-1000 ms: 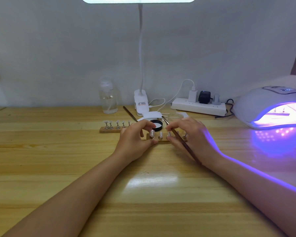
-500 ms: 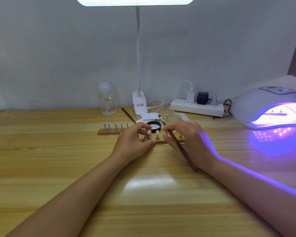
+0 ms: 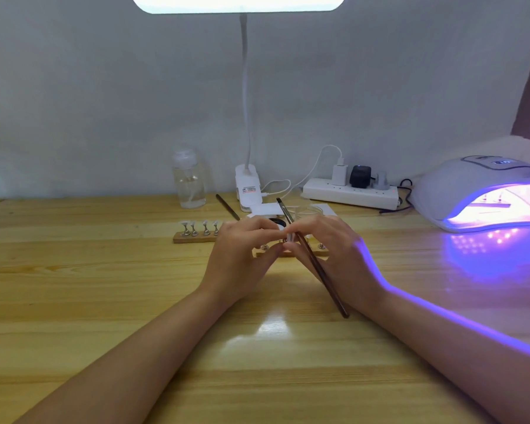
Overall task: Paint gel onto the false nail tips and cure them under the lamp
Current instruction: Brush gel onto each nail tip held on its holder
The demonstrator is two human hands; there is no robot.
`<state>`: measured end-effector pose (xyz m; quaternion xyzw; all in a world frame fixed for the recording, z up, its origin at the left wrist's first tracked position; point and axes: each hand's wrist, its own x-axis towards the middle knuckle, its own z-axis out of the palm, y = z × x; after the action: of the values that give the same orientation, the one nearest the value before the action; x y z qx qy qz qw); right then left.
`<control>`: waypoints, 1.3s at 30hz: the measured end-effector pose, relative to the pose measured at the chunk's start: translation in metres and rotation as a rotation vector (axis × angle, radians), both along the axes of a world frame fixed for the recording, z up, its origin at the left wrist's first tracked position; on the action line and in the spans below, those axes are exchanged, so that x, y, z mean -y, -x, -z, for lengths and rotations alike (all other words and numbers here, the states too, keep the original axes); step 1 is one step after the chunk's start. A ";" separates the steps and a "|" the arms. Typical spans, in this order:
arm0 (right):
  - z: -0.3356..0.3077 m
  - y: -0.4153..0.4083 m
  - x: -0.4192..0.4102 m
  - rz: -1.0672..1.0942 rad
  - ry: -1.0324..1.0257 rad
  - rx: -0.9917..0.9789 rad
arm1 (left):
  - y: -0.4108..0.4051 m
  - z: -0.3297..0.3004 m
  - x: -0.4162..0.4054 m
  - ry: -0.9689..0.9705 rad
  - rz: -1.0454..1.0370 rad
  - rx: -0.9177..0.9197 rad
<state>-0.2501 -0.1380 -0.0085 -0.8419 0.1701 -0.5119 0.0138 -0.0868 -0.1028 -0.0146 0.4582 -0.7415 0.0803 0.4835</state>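
Both hands met over the near wooden holder strip [image 3: 320,253] on the counter [image 3: 104,286], and the step in hand looked to be handling a single false nail tip [image 3: 289,237] on its stand, either lifting it off the strip or seating it before painting. The left hand [image 3: 242,252] had its fingers curled in toward that pale tip, apparently pinching it or its small metal stand, though the exact contact was hidden by the fingers. The right hand [image 3: 334,249] held the dark-handled gel brush [image 3: 315,264] tucked along its fingers, bristles pointing away toward the wall, while its fingertips also closed on the same tip. A second holder strip [image 3: 193,237] with four more white tips stood just to the left, untouched. The next move probably called for steadying the tip, then turning the brush to load gel from the small dark pot [image 3: 277,223] half hidden behind the hands. The curing lamp [image 3: 478,194] sat well to the right, lit violet, with another strip seemingly inside. The counter was pale varnished wood, glossy under a clip-on desk light [image 3: 245,87]; a clear pump bottle [image 3: 190,182], a spare brush [image 3: 227,206] and a power strip [image 3: 349,192] lined the plain grey wall.
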 end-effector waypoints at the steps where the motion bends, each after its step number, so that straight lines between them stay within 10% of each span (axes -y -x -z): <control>1: 0.000 0.000 0.000 0.001 0.005 0.003 | 0.000 0.000 0.000 -0.003 0.008 0.001; 14: -0.001 0.001 0.010 0.098 0.041 0.034 | 0.001 -0.005 -0.005 0.005 -0.029 -0.121; 25: -0.047 0.032 0.053 0.120 -0.559 0.469 | -0.002 -0.007 -0.003 -0.094 -0.014 -0.371; 39: -0.054 -0.007 0.077 0.368 -0.593 -0.243 | -0.002 -0.008 -0.004 -0.141 -0.046 -0.370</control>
<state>-0.2426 -0.2148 0.0450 -0.8113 0.4601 -0.3304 0.1446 -0.0845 -0.0985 -0.0068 0.5147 -0.6330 -0.0462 0.5764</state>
